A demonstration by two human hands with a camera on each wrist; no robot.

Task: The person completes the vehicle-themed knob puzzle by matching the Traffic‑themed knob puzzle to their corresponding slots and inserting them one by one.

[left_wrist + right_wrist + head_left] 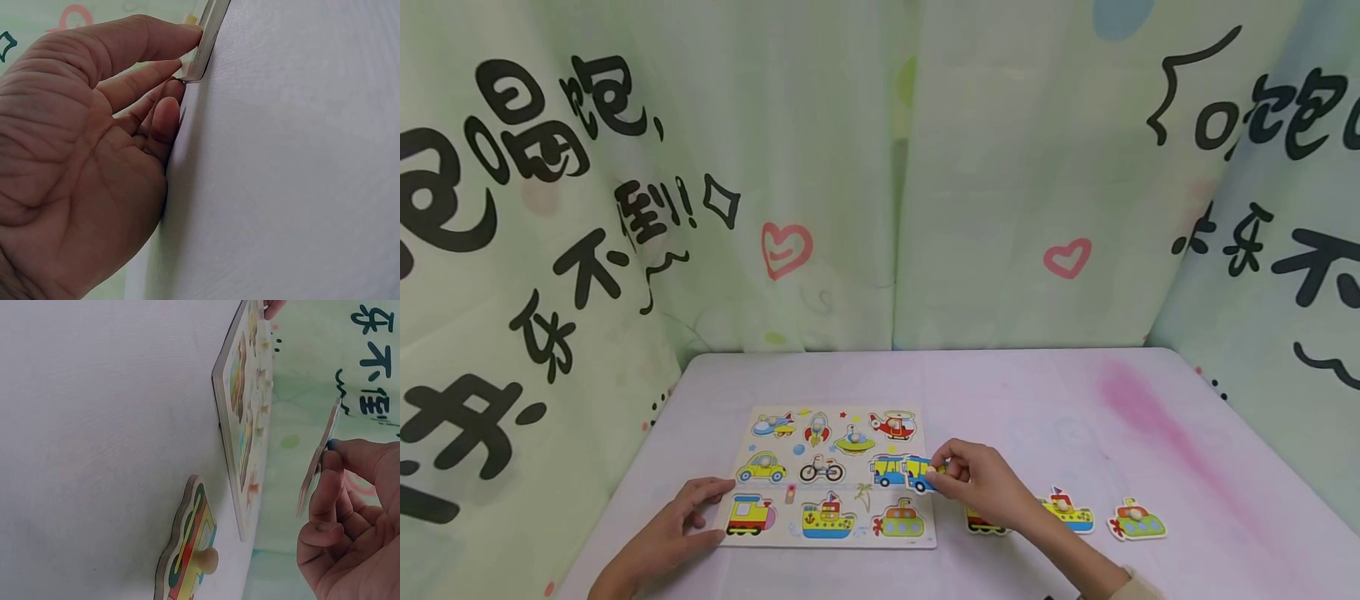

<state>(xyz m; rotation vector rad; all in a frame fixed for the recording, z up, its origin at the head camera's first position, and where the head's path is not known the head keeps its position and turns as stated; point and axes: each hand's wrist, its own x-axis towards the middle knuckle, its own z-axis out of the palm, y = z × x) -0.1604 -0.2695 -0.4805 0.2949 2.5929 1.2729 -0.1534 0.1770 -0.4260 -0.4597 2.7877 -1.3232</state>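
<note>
On the desk (1015, 392), left of its middle and well apart from its back edge, lies one picture board (857, 475). It could skid, since only the left hand (666, 529) steadies it, thumb and fingertips resting against its left edge without clasping it. The right hand (988, 487) pinches the bus piece (917, 474) in the air over the board's right side; the piece looks tilted, so lowering it that way might catch its rim, and a slack pinch might drop it. The right forearm crosses near the train piece (985, 525) and ship piece (1073, 518) and might nudge them toward the submarine piece (1138, 521), the one nearest the desk's right edge.

Counted: one desk, one board, two hands, four cut-out pieces (one held, three lying), ten vehicle pictures on the board.
</note>
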